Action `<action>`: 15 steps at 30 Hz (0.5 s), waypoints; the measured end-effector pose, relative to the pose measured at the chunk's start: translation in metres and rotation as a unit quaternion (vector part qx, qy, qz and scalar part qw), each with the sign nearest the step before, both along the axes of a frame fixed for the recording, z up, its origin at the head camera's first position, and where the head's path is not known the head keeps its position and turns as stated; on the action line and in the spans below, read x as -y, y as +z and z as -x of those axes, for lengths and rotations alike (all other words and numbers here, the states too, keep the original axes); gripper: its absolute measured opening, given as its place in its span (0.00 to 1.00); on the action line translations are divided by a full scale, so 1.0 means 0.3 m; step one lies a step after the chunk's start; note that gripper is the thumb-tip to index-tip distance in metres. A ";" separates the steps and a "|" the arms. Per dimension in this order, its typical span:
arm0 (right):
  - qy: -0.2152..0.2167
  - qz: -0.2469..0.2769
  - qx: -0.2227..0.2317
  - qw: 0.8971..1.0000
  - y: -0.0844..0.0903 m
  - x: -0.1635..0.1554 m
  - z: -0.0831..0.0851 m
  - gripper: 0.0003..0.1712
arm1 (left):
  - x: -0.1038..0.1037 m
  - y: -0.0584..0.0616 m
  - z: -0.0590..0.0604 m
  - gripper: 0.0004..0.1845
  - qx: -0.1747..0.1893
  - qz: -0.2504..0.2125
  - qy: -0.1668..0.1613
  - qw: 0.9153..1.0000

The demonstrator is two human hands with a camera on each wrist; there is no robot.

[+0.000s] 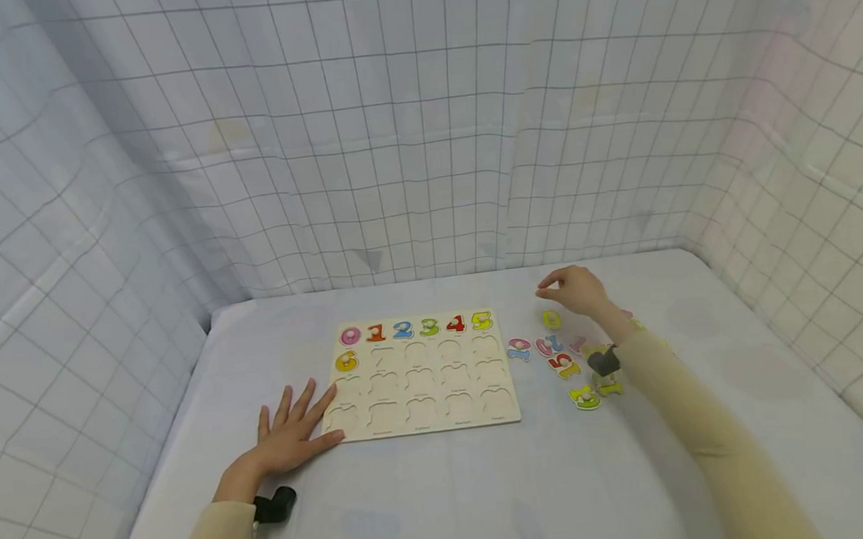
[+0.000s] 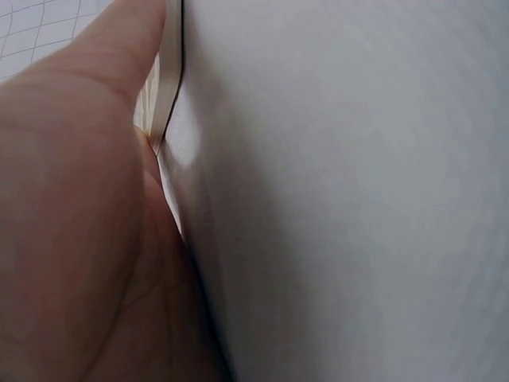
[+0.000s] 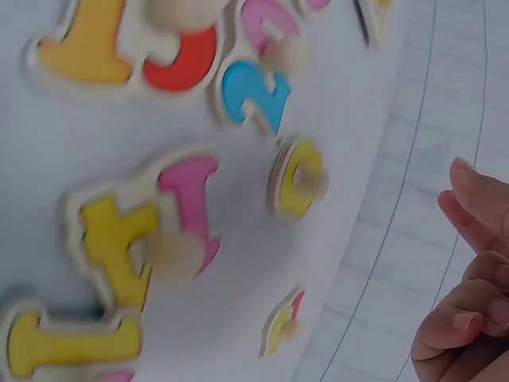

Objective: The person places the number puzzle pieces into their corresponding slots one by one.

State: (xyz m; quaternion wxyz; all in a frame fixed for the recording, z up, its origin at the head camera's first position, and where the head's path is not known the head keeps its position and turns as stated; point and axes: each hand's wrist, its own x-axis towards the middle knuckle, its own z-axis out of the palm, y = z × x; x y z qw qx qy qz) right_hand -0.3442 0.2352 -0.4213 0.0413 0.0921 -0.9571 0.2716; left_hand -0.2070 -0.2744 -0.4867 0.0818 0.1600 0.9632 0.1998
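My right hand [image 1: 579, 291] hovers above the table at the far right, just beyond a small yellow number piece [image 1: 551, 319]. Its thumb and index finger reach out with a gap between them, and nothing shows in that gap. In the right wrist view this hand [image 3: 465, 310] has its other fingers curled. Flat on the table, fingers spread, my left hand [image 1: 293, 436] touches the left edge of a wooden number puzzle board [image 1: 480, 424]. Pieces 0 to 5 fill the board's top row, and an orange 6 [image 1: 346, 361] sits at the left of the second row.
Right of the board lie loose knobbed pieces: a 10 [image 1: 520, 348], a 15 [image 1: 563, 365], a pink-and-blue 12 [image 3: 253, 95], a yellow-and-pink 14 [image 3: 119, 247] and several others. My right forearm hides some in the head view. Grid-patterned cloth walls [image 1: 422, 136] surround the table.
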 end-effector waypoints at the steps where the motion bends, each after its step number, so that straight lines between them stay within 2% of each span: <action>1: -0.012 -0.004 0.005 1.000 0.000 -0.037 -0.005 0.17 | 0.003 -0.006 0.002 0.43 -0.001 0.002 0.000 1.000; 8: -0.073 -0.052 0.051 0.995 -0.026 -0.224 -0.035 0.20 | -0.026 0.058 -0.020 0.44 0.014 0.002 0.004 1.000; 15: -0.097 -0.089 0.098 0.986 -0.060 -0.315 -0.040 0.20 | -0.022 0.056 -0.020 0.44 0.011 0.005 0.006 1.000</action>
